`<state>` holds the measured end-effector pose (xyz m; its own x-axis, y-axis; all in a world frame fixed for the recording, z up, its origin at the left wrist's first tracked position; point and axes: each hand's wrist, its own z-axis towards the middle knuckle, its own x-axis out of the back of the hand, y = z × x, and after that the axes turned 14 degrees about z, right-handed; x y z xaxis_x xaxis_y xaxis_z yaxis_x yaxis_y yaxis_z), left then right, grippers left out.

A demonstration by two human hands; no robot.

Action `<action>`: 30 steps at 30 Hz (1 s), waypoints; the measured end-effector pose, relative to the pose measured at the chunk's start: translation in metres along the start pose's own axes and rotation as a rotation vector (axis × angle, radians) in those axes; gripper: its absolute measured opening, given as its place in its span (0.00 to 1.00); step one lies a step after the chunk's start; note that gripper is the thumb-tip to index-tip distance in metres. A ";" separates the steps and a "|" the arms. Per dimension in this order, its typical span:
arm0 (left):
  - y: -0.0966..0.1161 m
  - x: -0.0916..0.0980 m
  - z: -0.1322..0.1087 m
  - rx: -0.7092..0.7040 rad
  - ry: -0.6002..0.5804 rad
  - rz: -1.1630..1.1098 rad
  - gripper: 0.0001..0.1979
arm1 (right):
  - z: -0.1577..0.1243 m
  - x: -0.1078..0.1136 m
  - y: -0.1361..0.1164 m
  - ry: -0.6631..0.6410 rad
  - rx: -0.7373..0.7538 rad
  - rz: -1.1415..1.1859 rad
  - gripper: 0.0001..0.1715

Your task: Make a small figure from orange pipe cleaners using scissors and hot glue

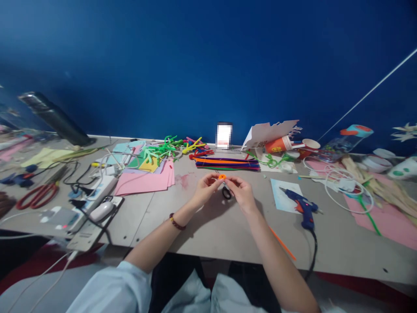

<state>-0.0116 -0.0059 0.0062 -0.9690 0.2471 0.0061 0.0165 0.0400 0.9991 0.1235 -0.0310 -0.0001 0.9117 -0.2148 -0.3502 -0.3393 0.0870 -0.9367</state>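
Observation:
Both hands meet above the middle of the table. My left hand (208, 188) is closed, its fingertips pinching a small orange coil of pipe cleaner (222, 177). From the other side, my right hand (241, 191) grips the same coil with thumb and finger. Just below the fingers shows the black handle of a small pair of scissors (227, 193); the rest of it is mostly hidden. A straight orange pipe cleaner (282, 243) lies beside my right forearm. Behind the hands rests a bundle of coloured pipe cleaners (228, 163).
A blue glue gun (302, 206) lies at right by a pale blue card (280, 195). Pink paper (143, 182), a power strip (94, 200) and red-handled scissors (38, 195) occupy the left. Green bent pipe cleaners (161, 150) and an orange paper cup (276, 144) lie near the blue wall.

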 end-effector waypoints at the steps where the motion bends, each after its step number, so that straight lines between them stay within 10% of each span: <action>1: 0.000 0.000 0.001 0.004 0.009 -0.005 0.18 | 0.000 0.000 -0.001 -0.007 0.012 -0.008 0.19; 18: -0.005 0.006 0.003 0.058 -0.227 -0.119 0.19 | 0.001 0.003 0.002 -0.056 0.011 0.019 0.19; 30: 0.002 0.002 -0.001 0.057 -0.136 -0.109 0.20 | 0.000 0.000 -0.001 -0.004 -0.027 0.096 0.19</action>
<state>-0.0137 -0.0061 0.0080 -0.9235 0.3669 -0.1118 -0.0692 0.1276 0.9894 0.1237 -0.0314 0.0008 0.8754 -0.2029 -0.4388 -0.4317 0.0805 -0.8984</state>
